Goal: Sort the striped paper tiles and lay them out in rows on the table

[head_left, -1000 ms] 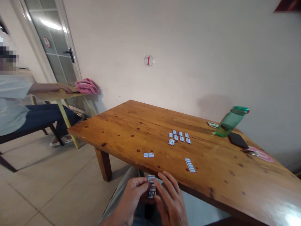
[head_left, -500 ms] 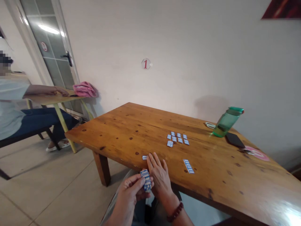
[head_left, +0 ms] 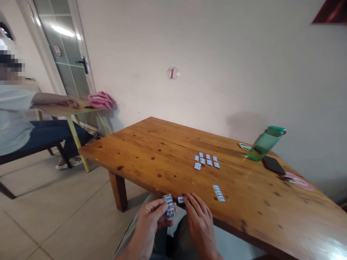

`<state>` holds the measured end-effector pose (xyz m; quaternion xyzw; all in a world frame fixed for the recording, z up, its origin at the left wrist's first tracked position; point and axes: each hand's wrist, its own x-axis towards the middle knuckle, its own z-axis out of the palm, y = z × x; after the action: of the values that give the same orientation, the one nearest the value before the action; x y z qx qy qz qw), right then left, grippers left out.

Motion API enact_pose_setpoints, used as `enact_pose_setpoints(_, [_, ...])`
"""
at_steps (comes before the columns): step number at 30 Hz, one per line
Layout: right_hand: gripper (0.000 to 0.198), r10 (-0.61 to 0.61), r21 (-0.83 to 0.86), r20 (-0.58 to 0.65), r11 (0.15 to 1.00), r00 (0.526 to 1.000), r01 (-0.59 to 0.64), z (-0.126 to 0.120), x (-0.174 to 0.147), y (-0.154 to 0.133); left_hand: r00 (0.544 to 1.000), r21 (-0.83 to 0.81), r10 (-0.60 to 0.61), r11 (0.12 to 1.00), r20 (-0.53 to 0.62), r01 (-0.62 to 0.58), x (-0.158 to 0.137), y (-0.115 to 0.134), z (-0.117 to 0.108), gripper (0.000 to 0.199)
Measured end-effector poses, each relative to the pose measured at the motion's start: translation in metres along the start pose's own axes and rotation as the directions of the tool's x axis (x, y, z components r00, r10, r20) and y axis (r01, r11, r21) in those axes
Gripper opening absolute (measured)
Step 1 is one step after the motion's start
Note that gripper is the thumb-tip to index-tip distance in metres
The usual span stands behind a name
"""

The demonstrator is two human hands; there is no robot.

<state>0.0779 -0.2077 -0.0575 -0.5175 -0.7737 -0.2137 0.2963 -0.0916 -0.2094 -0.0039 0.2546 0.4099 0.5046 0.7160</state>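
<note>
My left hand (head_left: 153,218) is closed around a blue-and-white card (head_left: 169,205) with pale rectangles on it, perhaps a small stack; its thumb presses on the face. To its right, my right hand (head_left: 199,213) has its fingers together at the table's near edge, gripping the end of a small blue-and-white piece (head_left: 180,199). Whether the thumb is beneath that piece is hidden. A strip (head_left: 219,193) of the same blue and white lies on the table beyond my right hand. Farther back sits a group of several small blue-and-white pieces (head_left: 208,162), some overlapping.
On the wooden table (head_left: 141,148), a green bottle (head_left: 267,142) stands at the back right beside a dark phone-like slab (head_left: 273,165), a white cable (head_left: 244,146) and keys (head_left: 287,178) on a pink disc. Another person (head_left: 16,115) sits at a table on the left.
My right hand has drawn the small piece across the tabletop to the near edge, and its fingers have come together. My left hand keeps hold of the card. The view has shifted slightly.
</note>
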Motion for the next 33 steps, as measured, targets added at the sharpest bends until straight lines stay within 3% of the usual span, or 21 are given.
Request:
enact_pose_setpoints(5, [0.020, 0.116, 0.097, -0.103, 0.990, 0.988, -0.107, -0.002, 0.009, -0.002, 0.999, 0.038, -0.019, 0.999, -0.039, 0.020, 0.005, -0.006, -0.002, 0.039])
enact_pose_setpoints(11, [0.017, 0.276, 0.328, -0.164, 0.921, 0.947, -0.212, -0.019, 0.026, -0.026, 0.999, 0.106, 0.024, 0.994, -0.028, -0.021, 0.004, -0.007, -0.002, 0.033])
enact_pose_setpoints(14, [0.018, 0.266, 0.324, -0.187, 0.925, 0.946, -0.196, -0.027, 0.031, -0.042, 0.999, 0.131, 0.039, 0.991, -0.001, -0.039, 0.007, -0.010, -0.003, 0.036])
enact_pose_setpoints(20, [0.032, 0.164, 0.116, -0.133, 0.982, 0.978, -0.149, -0.024, 0.033, -0.062, 0.999, 0.116, 0.033, 0.993, 0.023, -0.036, 0.012, -0.022, -0.003, 0.047])
enact_pose_setpoints(24, [0.033, 0.163, 0.163, -0.092, 0.976, 0.982, -0.146, -0.016, 0.024, -0.069, 0.998, 0.121, 0.026, 0.992, 0.064, -0.033, 0.010, -0.023, -0.003, 0.042])
enact_pose_setpoints(30, [0.026, 0.250, 0.415, -0.037, 0.885, 0.968, -0.212, -0.019, 0.021, -0.062, 0.984, 0.101, -0.005, 0.995, 0.179, -0.014, 0.005, -0.019, -0.002, 0.032])
enact_pose_setpoints(33, [0.024, 0.393, 0.512, -0.024, 0.794, 0.919, -0.326, -0.022, 0.024, -0.056, 0.985, 0.113, -0.034, 0.993, 0.169, 0.015, 0.001, -0.016, 0.001, 0.032])
